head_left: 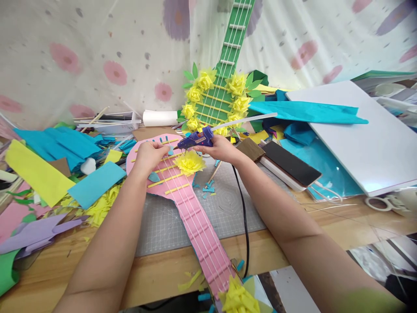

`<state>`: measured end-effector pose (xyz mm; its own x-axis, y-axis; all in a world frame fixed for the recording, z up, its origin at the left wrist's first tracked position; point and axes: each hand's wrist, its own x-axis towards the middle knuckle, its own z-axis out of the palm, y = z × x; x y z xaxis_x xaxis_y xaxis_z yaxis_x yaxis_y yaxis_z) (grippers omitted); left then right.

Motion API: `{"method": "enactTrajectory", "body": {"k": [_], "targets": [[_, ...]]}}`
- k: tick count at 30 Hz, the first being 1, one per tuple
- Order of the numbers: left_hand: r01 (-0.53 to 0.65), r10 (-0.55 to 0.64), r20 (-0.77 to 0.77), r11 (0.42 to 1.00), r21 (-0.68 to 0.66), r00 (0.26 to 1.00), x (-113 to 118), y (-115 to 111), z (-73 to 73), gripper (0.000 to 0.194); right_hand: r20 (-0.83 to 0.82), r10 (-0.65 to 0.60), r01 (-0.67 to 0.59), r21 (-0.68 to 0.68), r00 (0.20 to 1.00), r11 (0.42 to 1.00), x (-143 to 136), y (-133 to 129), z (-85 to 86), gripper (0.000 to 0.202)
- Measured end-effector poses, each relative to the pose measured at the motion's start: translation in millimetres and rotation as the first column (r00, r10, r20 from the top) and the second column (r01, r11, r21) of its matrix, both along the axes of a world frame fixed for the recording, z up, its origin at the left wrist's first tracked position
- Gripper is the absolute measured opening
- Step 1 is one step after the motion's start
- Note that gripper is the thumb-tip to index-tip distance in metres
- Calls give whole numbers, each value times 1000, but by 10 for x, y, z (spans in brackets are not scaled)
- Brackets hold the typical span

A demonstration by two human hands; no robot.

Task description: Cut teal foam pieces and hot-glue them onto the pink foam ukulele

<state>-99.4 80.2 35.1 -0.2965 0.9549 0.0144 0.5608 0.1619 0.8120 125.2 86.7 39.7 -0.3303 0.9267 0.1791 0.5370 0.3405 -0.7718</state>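
Observation:
A pink paper guitar (pixel 203 221) lies on the grey cutting mat (pixel 156 237), its neck pointing toward me and past the table's front edge. Yellow strips and white strings cross its body, which carries a yellow paper flower (pixel 190 162) and a blue paper leaf (pixel 154 177). Over the body, my left hand (pixel 150 155) pinches another small blue paper leaf (pixel 171 150). My right hand (pixel 221 149) grips a purple glue gun (pixel 198 138), its nozzle close to that leaf. A white glue stick (pixel 244 121) protrudes from the gun's back.
A green paper guitar (pixel 213 102) ringed with yellow flowers stands behind. Coloured paper scraps (pixel 39 174) crowd the left. To the right are a phone (pixel 291 163), white board (pixel 355 134) and tape roll (pixel 378 203). The gun's black cord (pixel 243 217) hangs over the front edge.

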Motion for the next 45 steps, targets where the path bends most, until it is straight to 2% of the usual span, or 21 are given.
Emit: {"method": "enactTrajectory", "body": {"k": [5,11,22,32,36,40,45], "targets": [[26,-22,-53,996,82,998,-14,20,-43,21,20,-7,7,30,1000,1000,8,5,9,46],[23,-19,-77,998,54,997,5,7,-24,21,29,-36,35,41,999,999,6,-16,31,45],[11,-9,-41,998,61,999,13,-14,-5,20,31,26,-28,45,999,999,6,-1,19,43],[33,-29,-63,998,62,998,-5,10,-25,20,9,0,-1,52,1000,999,2,-27,51,41],[22,-22,0,999,37,1000,15,-3,-6,19,30,-22,21,60,999,998,8,-27,57,40],[32,-37,141,999,35,989,25,-25,28,18,41,-57,55,56,998,997,29,-1,53,42],[80,-82,240,997,18,967,37,-63,47,18,-75,-131,132,14,989,991,127,36,108,41]]}}
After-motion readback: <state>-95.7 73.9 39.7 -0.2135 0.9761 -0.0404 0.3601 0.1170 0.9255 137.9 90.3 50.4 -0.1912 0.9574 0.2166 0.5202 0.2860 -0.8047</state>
